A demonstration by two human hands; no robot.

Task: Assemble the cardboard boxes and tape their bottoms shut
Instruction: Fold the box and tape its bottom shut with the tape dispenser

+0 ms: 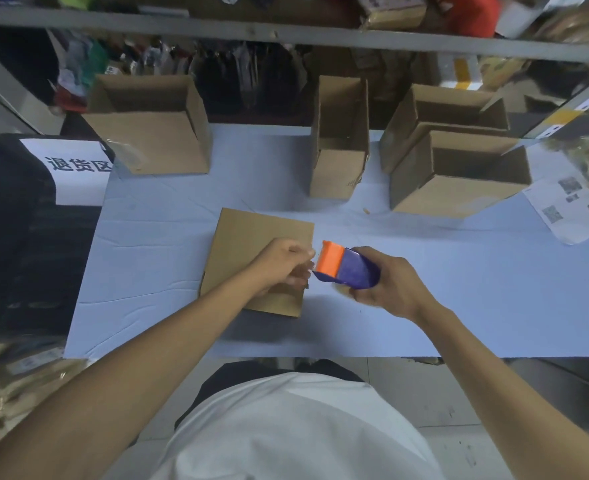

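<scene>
Taping step I reckon: right hand (pixel 388 284) grips the dispenser (pixel 346 268), left hand (pixel 282 263) pinches at its tape end over the box (pixel 251 244) mid-bench near the front edge; next, stick it down.

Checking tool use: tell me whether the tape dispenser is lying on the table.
No, the right hand grips the tape dispenser above the table.

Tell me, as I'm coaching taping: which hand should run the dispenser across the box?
Right. The right hand already holds the dispenser beside the box; the left hand pinches at its orange end.
</scene>
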